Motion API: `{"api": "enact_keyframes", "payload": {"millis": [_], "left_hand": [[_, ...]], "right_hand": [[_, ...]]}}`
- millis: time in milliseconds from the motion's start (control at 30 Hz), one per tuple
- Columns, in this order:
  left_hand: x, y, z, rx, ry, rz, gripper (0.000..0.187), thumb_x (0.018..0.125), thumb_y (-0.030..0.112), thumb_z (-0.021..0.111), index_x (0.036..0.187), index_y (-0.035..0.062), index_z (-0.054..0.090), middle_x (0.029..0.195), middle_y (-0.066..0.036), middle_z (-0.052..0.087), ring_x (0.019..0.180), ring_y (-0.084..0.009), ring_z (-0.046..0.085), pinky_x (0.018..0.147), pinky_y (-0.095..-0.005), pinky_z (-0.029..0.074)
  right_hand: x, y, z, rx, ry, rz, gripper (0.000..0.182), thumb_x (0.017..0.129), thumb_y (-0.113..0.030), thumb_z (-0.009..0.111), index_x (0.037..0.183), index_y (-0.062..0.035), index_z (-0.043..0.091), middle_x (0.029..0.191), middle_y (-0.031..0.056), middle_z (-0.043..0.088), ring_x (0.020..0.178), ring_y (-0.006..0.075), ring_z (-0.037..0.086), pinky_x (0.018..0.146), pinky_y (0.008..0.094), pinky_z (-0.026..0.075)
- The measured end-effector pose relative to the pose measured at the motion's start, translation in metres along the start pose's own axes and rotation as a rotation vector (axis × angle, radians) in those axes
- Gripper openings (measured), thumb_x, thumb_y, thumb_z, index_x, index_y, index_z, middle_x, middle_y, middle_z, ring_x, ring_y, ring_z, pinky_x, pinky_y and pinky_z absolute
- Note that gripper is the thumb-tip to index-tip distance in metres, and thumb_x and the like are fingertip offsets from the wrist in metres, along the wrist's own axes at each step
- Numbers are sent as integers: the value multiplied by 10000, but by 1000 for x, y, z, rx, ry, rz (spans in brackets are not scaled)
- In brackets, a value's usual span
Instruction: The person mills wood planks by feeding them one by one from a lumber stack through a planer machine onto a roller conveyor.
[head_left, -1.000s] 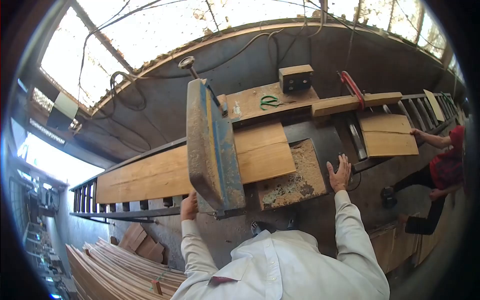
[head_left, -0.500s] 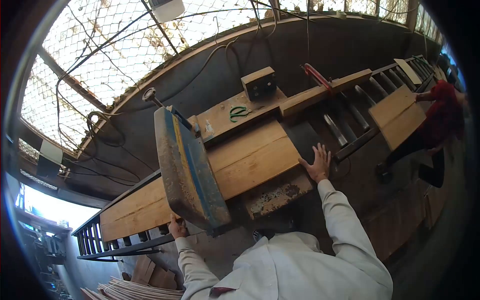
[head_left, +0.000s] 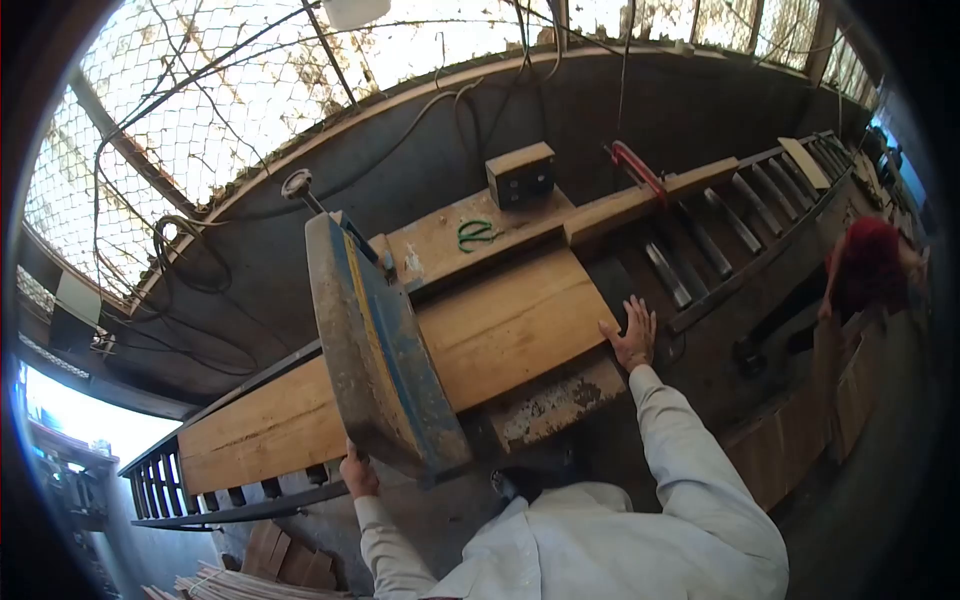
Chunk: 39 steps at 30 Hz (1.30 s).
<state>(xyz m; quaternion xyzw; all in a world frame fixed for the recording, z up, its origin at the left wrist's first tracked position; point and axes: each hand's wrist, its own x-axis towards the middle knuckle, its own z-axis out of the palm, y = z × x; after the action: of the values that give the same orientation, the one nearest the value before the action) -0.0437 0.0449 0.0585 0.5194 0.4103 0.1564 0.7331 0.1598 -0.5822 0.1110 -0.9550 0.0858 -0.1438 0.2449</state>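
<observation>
A long wooden board [head_left: 520, 320] lies on the machine bed and runs beneath the worn blue-grey housing [head_left: 375, 340] of a large machine. Its far part [head_left: 262, 425] comes out on the left over a roller stand. My left hand [head_left: 359, 474] is at the board's lower edge beside the housing, fingers curled against it and partly hidden. At the board's right end is my right hand [head_left: 634, 338], fingers spread and thumb side against the end. The cutting part of the machine is hidden behind the housing.
Green-handled scissors [head_left: 475, 235] and a wood-topped block [head_left: 520, 176] lie behind the fence [head_left: 650, 200], which a red clamp [head_left: 638, 170] holds. Rollers [head_left: 735, 220] extend right. A co-worker in red [head_left: 870, 265] bends near stacked boards [head_left: 780, 450]. Wood strips [head_left: 235, 582] lie lower left.
The co-worker has lowered the board they held over the rollers and now bends toward the stack. My view has shifted slightly. Both my hands stay at the long board.
</observation>
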Motion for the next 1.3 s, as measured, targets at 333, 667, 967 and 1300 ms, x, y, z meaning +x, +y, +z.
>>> {"api": "enact_keyframes", "payload": {"millis": [333,667,967,1300], "left_hand": [[-9,51,-23,-35,212,170,493,972,429,563,1141,-33,531,1049,-160,625,908,-285,651,624,-420,592],[-3,48,-28,173,283,152,564,951,506,553,1126,-30,549,1017,-139,620,821,-262,653,502,-372,571],[-3,53,-23,144,268,126,563,962,473,532,1159,-54,543,1033,-157,633,806,-274,671,499,-385,586],[-7,60,-12,168,323,124,556,993,430,485,1131,-106,533,1092,-203,609,846,-309,675,528,-406,624]], "right_hand": [[0,-1,2,-14,-8,2,832,825,-624,602,1385,-27,457,1521,140,365,1457,269,240,1213,457,77],[-1,-4,2,-13,-17,-6,842,827,-639,591,1391,-31,449,1520,137,366,1459,268,238,1211,452,80],[0,1,5,-35,-4,-18,809,837,-619,606,1390,-47,455,1512,120,386,1451,265,261,1204,454,110],[0,1,11,-63,-5,-2,781,853,-623,587,1379,-56,476,1502,111,403,1445,256,277,1205,448,123]]}}
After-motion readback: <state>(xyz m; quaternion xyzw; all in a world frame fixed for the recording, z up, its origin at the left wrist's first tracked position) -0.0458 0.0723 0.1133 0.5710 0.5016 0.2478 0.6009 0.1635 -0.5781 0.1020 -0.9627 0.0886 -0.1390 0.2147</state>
